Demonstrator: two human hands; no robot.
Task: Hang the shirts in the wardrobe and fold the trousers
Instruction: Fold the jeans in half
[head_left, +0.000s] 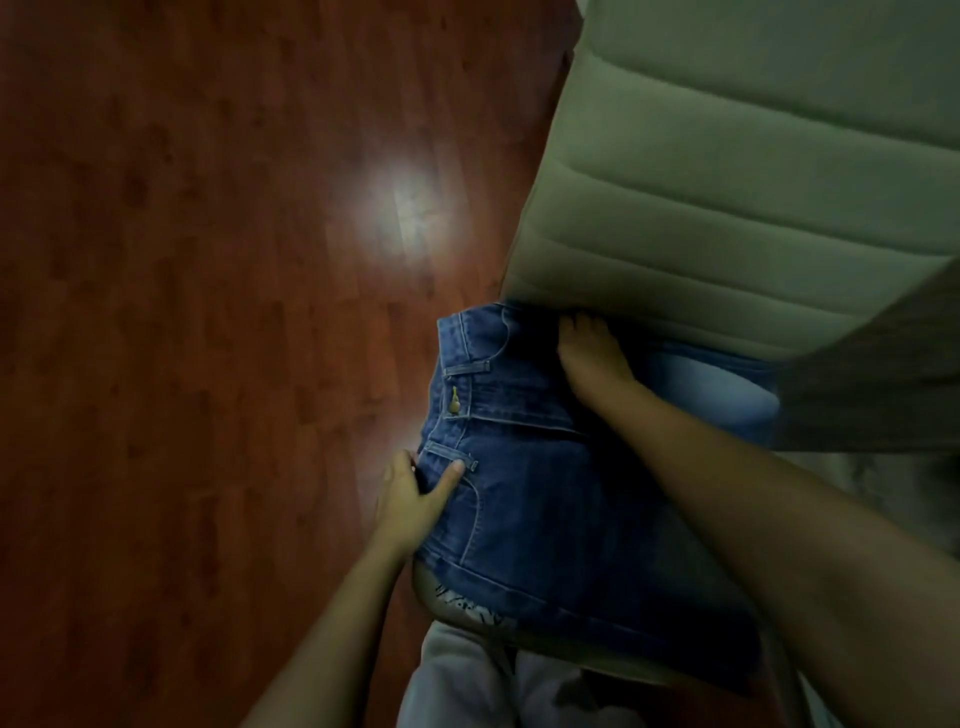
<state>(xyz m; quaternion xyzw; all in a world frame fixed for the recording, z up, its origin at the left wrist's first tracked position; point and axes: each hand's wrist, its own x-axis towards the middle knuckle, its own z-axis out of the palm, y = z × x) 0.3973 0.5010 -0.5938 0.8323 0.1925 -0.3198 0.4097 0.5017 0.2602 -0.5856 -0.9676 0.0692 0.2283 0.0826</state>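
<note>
A pair of blue denim trousers (540, 499) lies folded on the seat of a chair, waistband toward the floor side, with a brass button showing. My left hand (410, 499) grips the waistband edge near a belt loop, thumb on top of the cloth. My right hand (589, 358) presses flat on the far part of the jeans, close under the chair's backrest. A paler blue part of the denim (727, 389) shows to the right of that hand.
The chair's padded grey-green backrest (727, 171) rises at the upper right. A patterned seat edge (457, 603) peeks out below the jeans. Reddish wooden floor (208, 312) fills the left, with a light glare. Pale cloth (467, 686) is at the bottom.
</note>
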